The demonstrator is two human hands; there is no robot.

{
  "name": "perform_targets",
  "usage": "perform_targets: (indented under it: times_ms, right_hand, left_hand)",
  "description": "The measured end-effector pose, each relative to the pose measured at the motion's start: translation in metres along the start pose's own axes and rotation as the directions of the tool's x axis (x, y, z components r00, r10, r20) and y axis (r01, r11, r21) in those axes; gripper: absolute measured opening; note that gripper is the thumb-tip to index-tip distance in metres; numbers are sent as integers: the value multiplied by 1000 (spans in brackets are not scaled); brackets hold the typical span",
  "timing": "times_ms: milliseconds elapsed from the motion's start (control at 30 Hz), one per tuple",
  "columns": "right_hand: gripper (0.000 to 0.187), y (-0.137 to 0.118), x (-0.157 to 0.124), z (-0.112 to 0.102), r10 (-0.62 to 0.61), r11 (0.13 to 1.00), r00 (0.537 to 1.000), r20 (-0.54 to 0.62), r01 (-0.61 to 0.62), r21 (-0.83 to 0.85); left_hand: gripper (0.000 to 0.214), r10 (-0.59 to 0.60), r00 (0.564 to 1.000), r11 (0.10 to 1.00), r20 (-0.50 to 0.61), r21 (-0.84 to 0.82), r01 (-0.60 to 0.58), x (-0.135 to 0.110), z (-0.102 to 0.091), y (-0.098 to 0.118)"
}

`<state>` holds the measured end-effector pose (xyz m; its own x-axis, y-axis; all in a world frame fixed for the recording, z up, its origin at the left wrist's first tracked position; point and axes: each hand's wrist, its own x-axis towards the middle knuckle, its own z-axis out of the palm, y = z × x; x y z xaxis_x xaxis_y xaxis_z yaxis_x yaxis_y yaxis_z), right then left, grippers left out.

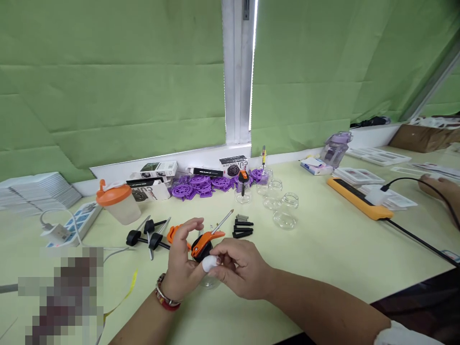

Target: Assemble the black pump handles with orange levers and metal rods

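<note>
My left hand (183, 263) is beside a small clear glass bottle (209, 281) with a black cap and an orange trigger lever (206, 242). Its fingers are spread, and a white wrap (209, 263) covers its thumb. My right hand (244, 268) is closed in a pinch at the tip of that wrapped thumb. Left of the bottle lie orange levers (173, 234) and several black caps with metal tubes (156, 240). Behind my right hand are black plastic parts (243, 234) and springs (242, 217). The lower bottle is partly hidden by my hands.
Purple plastic parts (194, 187) and boxes (153, 187) line the back. Clear glass jars (285, 218) and an assembled bottle (243, 191) stand behind. An orange-lidded cup (122, 208) and power strip (79, 223) are left; an orange power strip (359, 199) and another person's hand (440, 187) are right.
</note>
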<state>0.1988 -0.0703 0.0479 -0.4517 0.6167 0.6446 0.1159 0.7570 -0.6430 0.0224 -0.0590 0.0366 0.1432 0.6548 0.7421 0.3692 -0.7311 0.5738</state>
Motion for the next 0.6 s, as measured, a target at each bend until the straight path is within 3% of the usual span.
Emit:
perform_targets:
  times_ms: [100,267,467,600]
  right_hand:
    - [20,0,-4,1,-104,988,994,27,106,-112]
    - [7,-2,-8,0,-341,894,940,-8,322,-311]
    - [11,-3,-8,-5,-346,857,932,105,359,-369]
    - [15,-2,-8,-5,-374,841,918,129,394,-371]
  left_hand:
    - [69,208,977,962,-44,188,-196,-4,-5,-5]
    - [62,374,926,854,-43,406,-326,-8,-10,-4]
    - [51,440,898,774,-8,511,-374,-8,-12,3]
    - [56,461,887,787,-3,463,-408,-6,-11,3]
